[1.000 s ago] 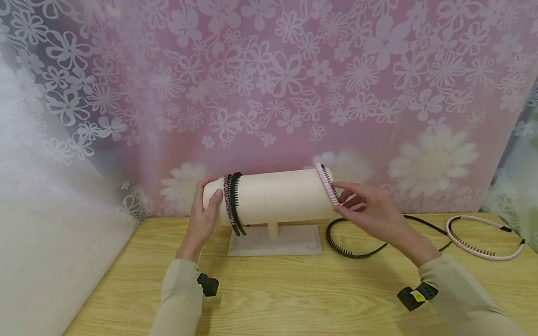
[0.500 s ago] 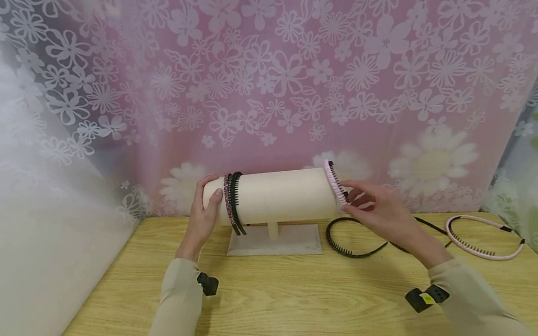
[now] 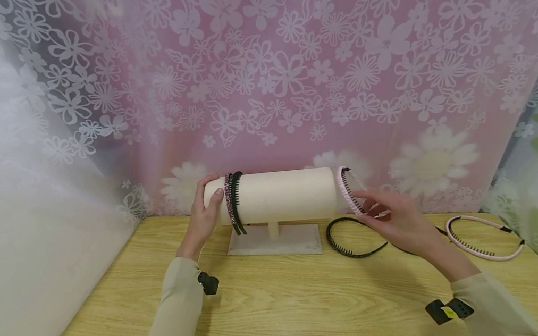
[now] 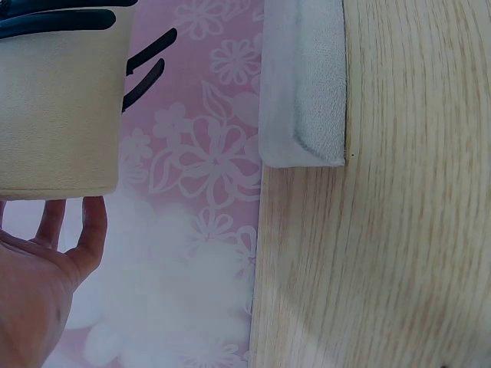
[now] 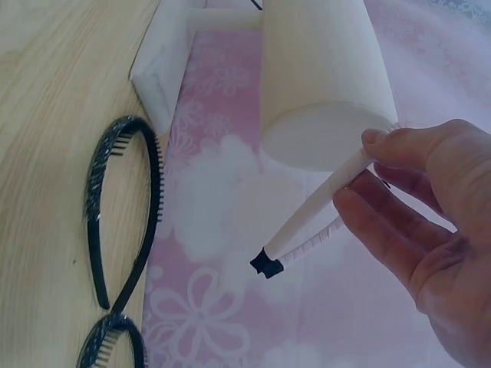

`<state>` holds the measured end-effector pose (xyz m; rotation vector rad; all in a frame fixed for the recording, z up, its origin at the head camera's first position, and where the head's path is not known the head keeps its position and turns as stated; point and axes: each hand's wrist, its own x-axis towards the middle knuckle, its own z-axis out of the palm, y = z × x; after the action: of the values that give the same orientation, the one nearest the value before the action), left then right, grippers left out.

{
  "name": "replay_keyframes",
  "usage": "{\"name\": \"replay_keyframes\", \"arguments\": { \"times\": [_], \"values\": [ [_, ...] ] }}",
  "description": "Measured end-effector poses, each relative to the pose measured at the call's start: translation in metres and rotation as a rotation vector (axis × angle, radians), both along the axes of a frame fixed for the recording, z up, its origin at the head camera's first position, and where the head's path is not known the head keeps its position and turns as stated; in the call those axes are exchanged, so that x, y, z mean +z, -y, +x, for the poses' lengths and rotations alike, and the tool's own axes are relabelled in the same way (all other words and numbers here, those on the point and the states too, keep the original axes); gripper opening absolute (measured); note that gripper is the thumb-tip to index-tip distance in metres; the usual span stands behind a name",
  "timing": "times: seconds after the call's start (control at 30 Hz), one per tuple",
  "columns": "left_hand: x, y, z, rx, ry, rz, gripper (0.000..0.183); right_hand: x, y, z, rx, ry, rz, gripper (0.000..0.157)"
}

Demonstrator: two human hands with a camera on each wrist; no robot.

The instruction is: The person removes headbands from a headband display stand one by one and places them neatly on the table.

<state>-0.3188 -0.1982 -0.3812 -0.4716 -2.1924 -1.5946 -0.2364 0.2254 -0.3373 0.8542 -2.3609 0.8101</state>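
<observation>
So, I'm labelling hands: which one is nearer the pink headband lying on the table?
Right. The right hand, pinching another pink headband, is left of the lying headband; the left hand is farther left, gripping the cream roll by its left end.

pale pink ribbed headband (image 3: 344,189) off the end

a second ago my head feed had it around the right end of the cream cloth-covered cylinder (image 3: 288,195); now i see it clear, just beside that end. the bare right hand (image 3: 399,223) pinching it has moved rightward and slightly lower.
</observation>
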Motion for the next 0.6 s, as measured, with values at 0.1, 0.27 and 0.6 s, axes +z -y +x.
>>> {"name": "replay_keyframes", "arguments": {
  "times": [0.1, 0.27, 0.6],
  "values": [
    [0.004, -0.002, 0.003, -0.002, 0.008, 0.003, 0.048, -0.002, -0.006, 0.004, 0.003, -0.033, 0.022, 0.054],
    [0.022, -0.007, 0.021, -0.008, 0.026, -0.01, 0.047, -0.008, -0.015, 0.011, -0.007, -0.049, 0.037, 0.053],
    [0.004, -0.001, 0.003, -0.004, 0.015, -0.003, 0.048, -0.021, -0.037, 0.029, -0.095, 0.008, 0.069, 0.046]
  ]
}}
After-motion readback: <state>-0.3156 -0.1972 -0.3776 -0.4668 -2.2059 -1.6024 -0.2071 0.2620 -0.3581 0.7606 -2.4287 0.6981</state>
